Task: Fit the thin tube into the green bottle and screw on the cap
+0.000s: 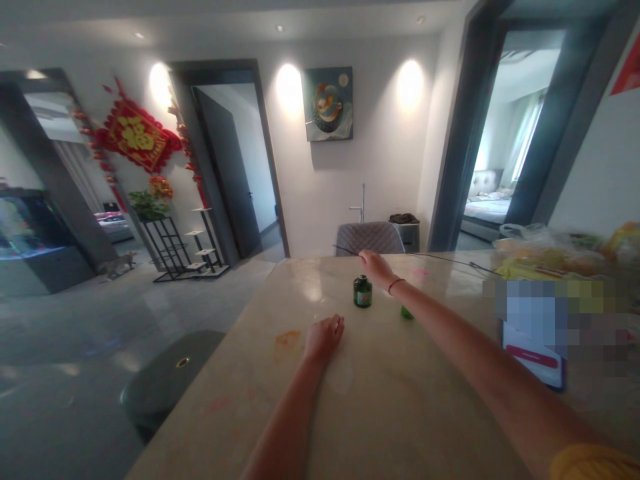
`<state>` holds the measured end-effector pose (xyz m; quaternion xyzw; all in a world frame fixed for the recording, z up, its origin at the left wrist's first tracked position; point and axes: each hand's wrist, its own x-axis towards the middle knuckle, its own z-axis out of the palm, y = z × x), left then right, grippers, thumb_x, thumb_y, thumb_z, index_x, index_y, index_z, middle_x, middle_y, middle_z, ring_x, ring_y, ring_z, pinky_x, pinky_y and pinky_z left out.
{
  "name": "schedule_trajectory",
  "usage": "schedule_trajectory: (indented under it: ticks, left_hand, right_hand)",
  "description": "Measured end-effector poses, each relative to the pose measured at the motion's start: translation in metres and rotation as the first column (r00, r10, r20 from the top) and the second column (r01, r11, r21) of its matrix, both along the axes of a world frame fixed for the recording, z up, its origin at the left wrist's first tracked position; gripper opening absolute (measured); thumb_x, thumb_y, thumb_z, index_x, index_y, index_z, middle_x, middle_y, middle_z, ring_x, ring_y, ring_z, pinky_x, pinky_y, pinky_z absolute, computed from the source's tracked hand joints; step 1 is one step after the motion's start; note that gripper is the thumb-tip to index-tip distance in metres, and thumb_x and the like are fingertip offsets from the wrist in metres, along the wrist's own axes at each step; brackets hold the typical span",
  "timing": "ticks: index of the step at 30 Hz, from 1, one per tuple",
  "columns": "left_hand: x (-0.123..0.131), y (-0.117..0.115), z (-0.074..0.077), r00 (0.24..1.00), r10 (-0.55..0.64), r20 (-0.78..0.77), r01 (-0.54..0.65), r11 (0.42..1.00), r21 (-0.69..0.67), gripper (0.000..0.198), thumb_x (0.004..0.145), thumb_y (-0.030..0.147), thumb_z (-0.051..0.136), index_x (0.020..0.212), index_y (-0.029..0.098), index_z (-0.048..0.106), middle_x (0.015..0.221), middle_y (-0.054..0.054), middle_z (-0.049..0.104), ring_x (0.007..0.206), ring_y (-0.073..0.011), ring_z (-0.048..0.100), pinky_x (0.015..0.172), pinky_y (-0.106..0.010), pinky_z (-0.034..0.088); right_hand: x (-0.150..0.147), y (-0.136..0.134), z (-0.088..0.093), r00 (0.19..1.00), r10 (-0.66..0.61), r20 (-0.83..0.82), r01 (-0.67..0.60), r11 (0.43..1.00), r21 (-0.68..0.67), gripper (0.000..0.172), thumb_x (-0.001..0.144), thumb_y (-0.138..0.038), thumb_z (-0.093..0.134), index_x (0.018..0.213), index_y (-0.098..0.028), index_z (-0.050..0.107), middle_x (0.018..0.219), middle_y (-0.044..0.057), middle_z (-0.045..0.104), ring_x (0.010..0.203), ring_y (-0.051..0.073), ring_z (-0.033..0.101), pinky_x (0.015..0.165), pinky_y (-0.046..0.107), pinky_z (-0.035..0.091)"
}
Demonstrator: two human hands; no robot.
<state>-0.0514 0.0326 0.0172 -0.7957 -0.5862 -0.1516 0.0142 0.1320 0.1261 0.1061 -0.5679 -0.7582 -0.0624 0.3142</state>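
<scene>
A picture (pixel 327 103) hangs on the wall (pixel 383 153) behind a quilted chair (pixel 370 239), a red ornament (pixel 137 137) and leafy plant (pixel 149 205) farther left.

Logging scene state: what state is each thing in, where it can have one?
Left hand: curled, nothing visibly held
Right hand: closed on thin dark strand
Green bottle: upright; capped or open, unclear
Green piece: partly hidden; state unclear
Phone: screen lit, partly pixelated
Door: open
Ceiling lights: on

I logged one small dark-green bottle (pixel 363 293), labelled, upright on the table (pixel 380 413); one slim dark stick (pixel 345 250), held near it; one green object (pixel 407 313), partly hidden, right of the bottle.
</scene>
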Motion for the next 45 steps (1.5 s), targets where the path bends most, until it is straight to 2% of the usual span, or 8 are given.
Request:
schedule_trajectory:
  ticks: [3, 7, 11, 16, 22, 26, 35, 45]
  left_hand:
    - [0.000, -0.001, 0.002, 1.000, 0.009, -0.001, -0.009, 1.000, -0.025, 0.036, 0.089, 0.034, 0.026, 0.087, 0.019, 0.058, 0.081, -0.006, 0.065, 0.075, -0.0150, 0.060, 0.062, -0.023, 0.035]
    - [0.000, -0.001, 0.003, 1.000, 0.018, 0.007, -0.017, 0.999, -0.048, 0.035, 0.089, 0.034, 0.026, 0.086, 0.019, 0.058, 0.083, -0.006, 0.066, 0.076, -0.0154, 0.060, 0.063, -0.024, 0.035]
    - [0.000, -0.001, 0.002, 1.000, 0.020, 0.008, -0.020, 0.999, -0.041, 0.036, 0.088, 0.035, 0.027, 0.085, 0.019, 0.058, 0.083, -0.006, 0.066, 0.075, -0.0153, 0.060, 0.062, -0.024, 0.034]
    - [0.000, 0.000, 0.001, 1.000, 0.021, -0.019, -0.022, 0.999, -0.037, 0.036, 0.088, 0.034, 0.027, 0.085, 0.019, 0.059, 0.081, -0.006, 0.066, 0.073, -0.0154, 0.060, 0.060, -0.023, 0.033]
    - [0.000, 0.001, -0.001, 1.000, 0.028, -0.006, -0.029, 0.999, -0.024, 0.036, 0.088, 0.034, 0.028, 0.083, 0.019, 0.060, 0.079, -0.006, 0.066, 0.072, -0.0151, 0.060, 0.059, -0.023, 0.033]
    - [-0.001, 0.001, -0.001, 0.999, 0.033, 0.006, -0.033, 0.999, -0.021, 0.036, 0.088, 0.034, 0.027, 0.084, 0.019, 0.060, 0.080, -0.005, 0.066, 0.072, -0.0148, 0.060, 0.059, -0.023, 0.033]
    - [0.000, -0.001, 0.001, 0.998, 0.051, 0.023, -0.050, 0.998, -0.037, 0.037, 0.088, 0.035, 0.028, 0.082, 0.019, 0.061, 0.079, -0.005, 0.067, 0.073, -0.0141, 0.060, 0.060, -0.022, 0.034]
    - [0.000, 0.000, 0.001, 0.998, 0.061, 0.019, -0.060, 0.997, -0.048, 0.037, 0.088, 0.036, 0.029, 0.082, 0.019, 0.060, 0.081, -0.005, 0.067, 0.074, -0.0142, 0.061, 0.060, -0.023, 0.033]
  right_hand:
    - [0.002, -0.004, -0.013, 0.991, 0.005, 0.137, 0.014, 0.991, -0.133, 0.027, 0.084, -0.018, 0.038, 0.075, -0.012, 0.063, 0.082, 0.011, 0.063, 0.076, 0.016, 0.054, 0.068, 0.023, 0.034]
    - [0.007, -0.008, -0.021, 0.986, 0.025, 0.165, 0.000, 0.988, -0.152, 0.028, 0.083, -0.020, 0.041, 0.072, -0.012, 0.065, 0.083, 0.011, 0.065, 0.076, 0.016, 0.056, 0.068, 0.023, 0.035]
    - [0.010, -0.005, -0.019, 0.984, 0.020, 0.179, 0.010, 0.986, -0.165, 0.029, 0.083, -0.020, 0.040, 0.077, -0.011, 0.067, 0.086, 0.013, 0.066, 0.078, 0.016, 0.057, 0.069, 0.023, 0.036]
    - [0.011, 0.005, -0.009, 0.980, 0.029, 0.197, 0.020, 0.969, -0.246, 0.024, 0.077, -0.019, 0.047, 0.077, -0.009, 0.069, 0.078, 0.012, 0.067, 0.071, 0.015, 0.057, 0.062, 0.022, 0.036]
    - [0.012, 0.017, 0.011, 0.972, 0.060, 0.229, 0.039, 0.914, -0.404, 0.019, 0.064, -0.023, 0.064, 0.072, -0.008, 0.070, 0.069, 0.009, 0.066, 0.062, 0.014, 0.056, 0.053, 0.022, 0.035]
    - [0.012, 0.020, 0.021, 0.967, 0.075, 0.244, 0.051, 0.879, -0.474, 0.026, 0.056, -0.029, 0.070, 0.070, -0.007, 0.068, 0.067, 0.009, 0.064, 0.058, 0.013, 0.053, 0.050, 0.022, 0.036]
    - [0.017, 0.015, 0.028, 0.960, 0.140, 0.243, 0.037, 0.795, -0.605, 0.041, 0.057, -0.047, 0.068, 0.064, -0.006, 0.064, 0.051, 0.002, 0.052, 0.045, 0.009, 0.043, 0.042, 0.021, 0.032]
    - [0.028, 0.011, 0.051, 0.965, 0.180, 0.193, -0.031, 0.803, -0.595, 0.021, 0.065, -0.025, 0.060, 0.073, -0.008, 0.070, 0.056, 0.004, 0.059, 0.047, 0.008, 0.045, 0.047, 0.020, 0.035]
